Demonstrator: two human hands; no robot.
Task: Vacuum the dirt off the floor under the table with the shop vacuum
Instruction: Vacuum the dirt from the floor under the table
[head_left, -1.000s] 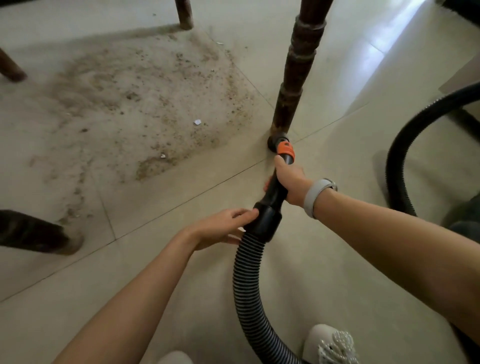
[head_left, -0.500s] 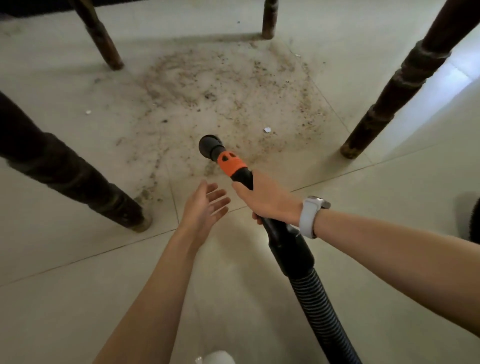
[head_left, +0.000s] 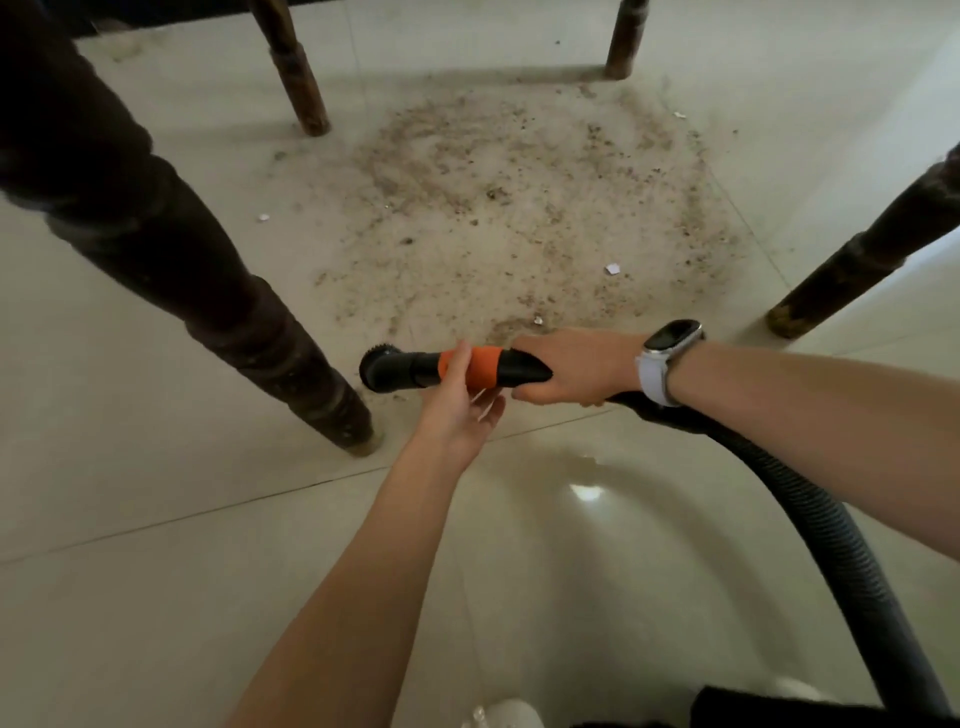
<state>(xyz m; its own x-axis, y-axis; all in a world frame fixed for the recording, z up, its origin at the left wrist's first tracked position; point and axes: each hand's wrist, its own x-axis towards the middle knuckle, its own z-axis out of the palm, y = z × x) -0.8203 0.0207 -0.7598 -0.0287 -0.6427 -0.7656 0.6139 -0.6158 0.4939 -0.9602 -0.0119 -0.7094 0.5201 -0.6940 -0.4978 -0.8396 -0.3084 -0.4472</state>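
Vacuum nozzle (head_left: 457, 370): black, with a bright orange band at mid-length and a black round brush head (head_left: 375, 370) at its 9 o'clock end; ribbed hose (head_left: 810, 525) dark grey to black with fine ring ridges. Floor tiles (head_left: 156, 571): glossy pale cream with thin dark grout lines, carrying at 12 o'clock a speckled brown-grey dirt patch (head_left: 519, 208) dotted with small white scraps (head_left: 613, 268). Table legs (head_left: 218, 291): dark brown turned wood, worn paler at the feet; wristwatch (head_left: 667, 358) with black face and pale lilac-white strap; shoe (head_left: 506, 716) white at 6 o'clock.
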